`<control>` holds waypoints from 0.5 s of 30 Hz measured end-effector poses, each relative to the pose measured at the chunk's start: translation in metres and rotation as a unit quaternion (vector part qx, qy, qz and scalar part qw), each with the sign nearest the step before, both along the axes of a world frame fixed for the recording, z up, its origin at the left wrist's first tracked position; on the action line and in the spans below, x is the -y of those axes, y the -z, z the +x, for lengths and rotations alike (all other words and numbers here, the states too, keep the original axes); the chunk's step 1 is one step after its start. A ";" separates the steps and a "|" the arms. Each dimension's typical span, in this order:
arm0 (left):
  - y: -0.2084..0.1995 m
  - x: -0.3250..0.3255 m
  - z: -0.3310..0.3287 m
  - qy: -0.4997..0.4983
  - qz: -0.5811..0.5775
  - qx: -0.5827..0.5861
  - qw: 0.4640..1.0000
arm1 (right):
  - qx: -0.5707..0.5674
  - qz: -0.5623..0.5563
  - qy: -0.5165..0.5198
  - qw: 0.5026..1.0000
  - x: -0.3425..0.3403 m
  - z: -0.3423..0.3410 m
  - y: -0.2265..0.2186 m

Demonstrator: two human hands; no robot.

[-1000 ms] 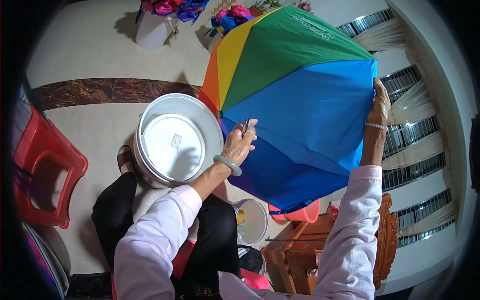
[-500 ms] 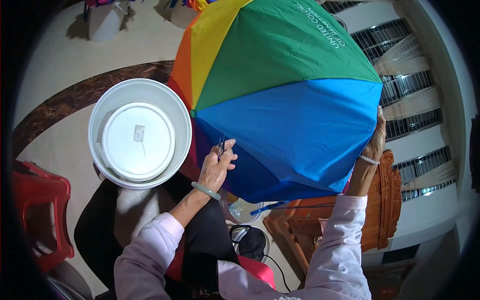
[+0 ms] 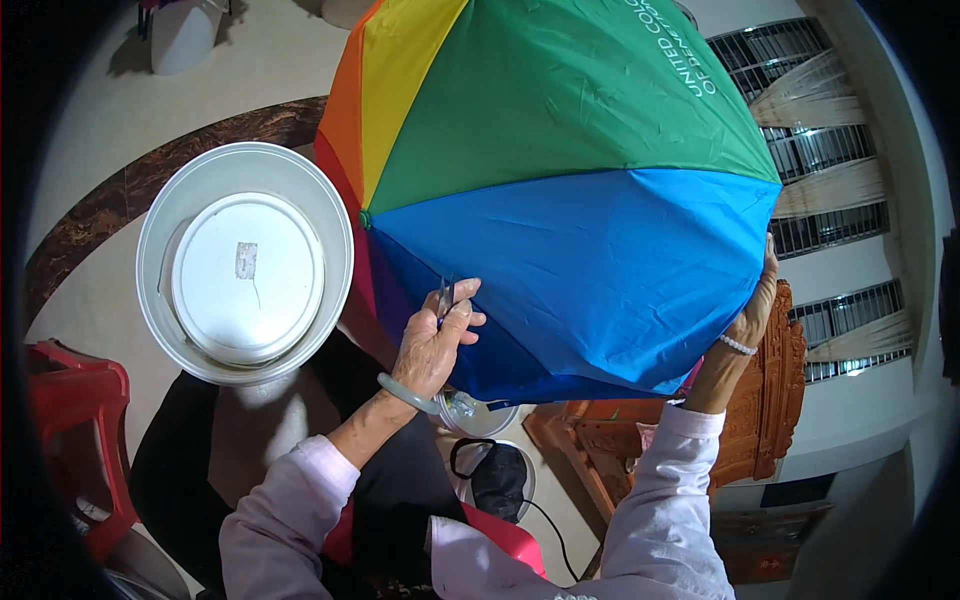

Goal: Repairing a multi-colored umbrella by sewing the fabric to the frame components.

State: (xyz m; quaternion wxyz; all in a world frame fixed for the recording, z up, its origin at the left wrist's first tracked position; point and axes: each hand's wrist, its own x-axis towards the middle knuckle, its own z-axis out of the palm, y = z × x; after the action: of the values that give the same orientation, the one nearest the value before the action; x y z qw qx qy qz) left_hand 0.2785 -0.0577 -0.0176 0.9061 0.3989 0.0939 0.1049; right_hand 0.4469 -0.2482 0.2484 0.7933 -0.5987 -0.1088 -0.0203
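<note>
A large open umbrella with green, blue, yellow and orange panels fills the upper middle. My right hand, with a beaded bracelet, grips its right edge; part of the fingers is hidden behind the cloth. My left hand, wearing a pale green bangle, is closed round small thread snips, whose pointed blades stick up between thumb and fingers. That hand lies in front of the dark blue panel; whether it touches the cloth I cannot tell. A small green tip marks the canopy's centre.
Left of the umbrella stands a white bucket with a round white lid-like piece inside. A red plastic stool is at far left. Carved wooden furniture stands at right. Below lie a black bag-like item and a small tub.
The bucket appears further left in the picture and the umbrella has shifted slightly, its centre tip now further left. Both hands keep their holds; the right one sits a little lower.
</note>
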 end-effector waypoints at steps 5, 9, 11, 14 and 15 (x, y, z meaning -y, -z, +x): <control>-0.023 -0.006 0.015 -0.096 0.127 0.024 0.987 | -0.012 0.006 -0.004 1.000 0.002 0.002 -0.001; -0.068 -0.026 0.050 -0.290 0.376 0.128 0.871 | -0.019 -0.001 -0.008 1.000 -0.006 -0.002 0.001; -0.081 -0.033 0.065 -0.389 0.511 0.181 0.745 | -0.017 -0.007 -0.005 1.000 -0.006 -0.001 0.002; -0.089 -0.036 0.079 -0.420 0.564 0.201 0.683 | -0.020 -0.010 -0.048 0.999 -0.002 0.002 0.001; -0.090 -0.035 0.081 -0.434 0.588 0.212 0.649 | -0.021 -0.010 -0.047 0.999 -0.001 0.002 0.001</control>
State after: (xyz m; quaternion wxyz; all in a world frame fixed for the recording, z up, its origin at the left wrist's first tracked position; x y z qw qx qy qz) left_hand 0.3599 -0.0223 0.0727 0.3278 0.7290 -0.0198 0.6006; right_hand 0.4484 -0.2473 0.2478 0.7896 -0.6010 -0.1203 0.0305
